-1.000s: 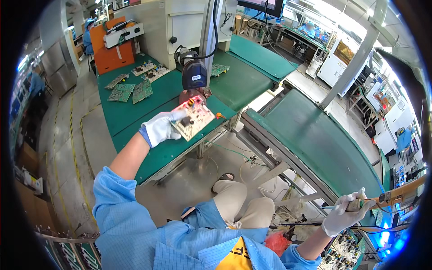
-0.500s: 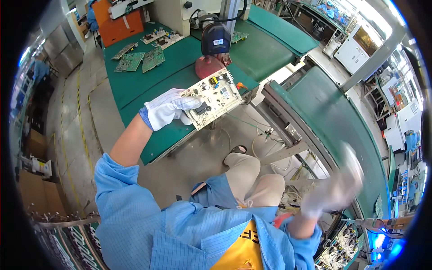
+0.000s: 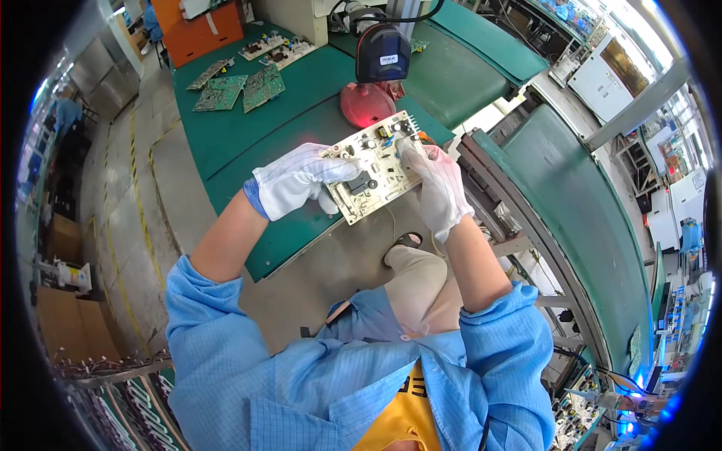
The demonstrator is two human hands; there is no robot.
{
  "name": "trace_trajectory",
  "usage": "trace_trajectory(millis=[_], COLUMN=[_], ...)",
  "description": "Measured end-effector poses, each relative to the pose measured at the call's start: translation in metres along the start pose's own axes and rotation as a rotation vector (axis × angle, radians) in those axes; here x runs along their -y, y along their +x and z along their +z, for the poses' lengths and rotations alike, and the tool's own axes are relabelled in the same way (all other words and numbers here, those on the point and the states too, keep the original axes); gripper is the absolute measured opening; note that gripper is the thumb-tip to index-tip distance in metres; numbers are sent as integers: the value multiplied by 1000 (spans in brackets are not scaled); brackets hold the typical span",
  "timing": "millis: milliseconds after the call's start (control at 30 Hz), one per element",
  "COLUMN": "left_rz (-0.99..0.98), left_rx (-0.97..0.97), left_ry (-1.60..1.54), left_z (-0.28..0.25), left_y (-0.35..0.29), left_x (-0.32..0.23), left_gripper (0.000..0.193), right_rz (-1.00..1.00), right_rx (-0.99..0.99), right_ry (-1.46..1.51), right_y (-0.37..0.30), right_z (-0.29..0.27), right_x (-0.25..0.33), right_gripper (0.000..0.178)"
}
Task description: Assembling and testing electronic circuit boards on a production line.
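Note:
Both my gloved hands hold a cream-coloured circuit board (image 3: 376, 167) with dark components, tilted above the edge of the green table (image 3: 248, 128). My left hand (image 3: 297, 180) grips its left side from beneath, thumb on top. My right hand (image 3: 440, 188) holds the right edge, fingers on the upper corner. Just beyond the board a black scanner head (image 3: 382, 52) hangs on a stand over a red-lit round base (image 3: 365, 104).
Several green circuit boards (image 3: 241, 86) lie on the far left of the table, more pale boards (image 3: 274, 49) behind them. A green conveyor (image 3: 594, 218) runs along my right. An orange cabinet (image 3: 199, 26) stands at the back. Racks of parts sit at lower left.
My right hand has swung up from the lower right and taken hold of the board's right edge. The board has come lower and closer to me, below the scanner.

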State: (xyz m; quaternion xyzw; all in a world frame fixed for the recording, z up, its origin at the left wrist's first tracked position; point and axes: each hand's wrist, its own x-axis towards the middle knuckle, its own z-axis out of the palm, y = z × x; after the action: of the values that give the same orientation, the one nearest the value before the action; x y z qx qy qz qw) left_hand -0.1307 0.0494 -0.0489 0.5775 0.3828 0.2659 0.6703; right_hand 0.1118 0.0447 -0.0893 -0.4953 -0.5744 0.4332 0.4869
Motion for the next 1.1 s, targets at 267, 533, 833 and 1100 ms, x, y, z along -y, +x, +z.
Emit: trace_trajectory(millis=[267, 533, 833, 1100], left_rz=[-18, -51, -90, -95], left_rx=[-17, -40, -40, -20], left_ry=[-19, -108, -113, -93], left_z=[-15, -38, -39, -40], left_y=[16, 37, 53, 41], left_x=[6, 9, 0, -12], left_gripper=[46, 43, 45, 41], right_rz=[221, 154, 273, 323], right_rx=[-69, -62, -149, -55], right_ry=[36, -228, 28, 240], right_y=[17, 48, 80, 67], right_z=[16, 21, 20, 23], right_x=[-1, -2, -44, -11], right_gripper=[29, 40, 46, 66])
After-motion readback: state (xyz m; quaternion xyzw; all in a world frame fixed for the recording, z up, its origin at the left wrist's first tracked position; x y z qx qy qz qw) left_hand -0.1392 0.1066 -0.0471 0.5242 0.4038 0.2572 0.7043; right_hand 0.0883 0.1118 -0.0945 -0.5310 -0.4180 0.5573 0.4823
